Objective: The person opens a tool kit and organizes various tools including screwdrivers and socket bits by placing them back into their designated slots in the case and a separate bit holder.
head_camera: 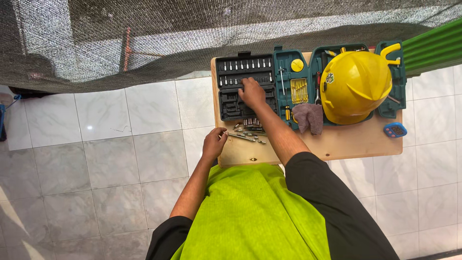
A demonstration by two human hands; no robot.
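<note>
**Asker:** What surrounds the work area?

**Describer:** Pale marble-look floor tiles (120,159) fill the lower scene, seen from straight above. Dark mesh netting (144,38) hangs across the top, with a green corrugated sheet (433,45) at the right edge. A small wooden table (337,144) stands in the middle.

**Asker:** What lies on the table?

**Describer:** An open tool case (231,103) spreads across its far side. The left half is black and holds rows of bits and sockets. The right half is teal, with small tools in it. A yellow hard hat (356,84) sits on the teal half, a grey cloth (309,118) just beside it, and a small blue device (395,130) near the table's right edge. Loose metal sockets and bars (250,130) lie on the wood in front of the black tray.

**Asker:** Where are the hands?

**Describer:** They are apart. The right hand (252,92) reaches forward, fingers curled down onto the black tray; whether it pinches anything, I cannot tell. The left hand (214,142) rests at the table's near left edge, fingers closed on a thin metal bar (240,137) that points right, toward the loose pieces. The person wears a bright green vest (250,216) over black sleeves.
</note>
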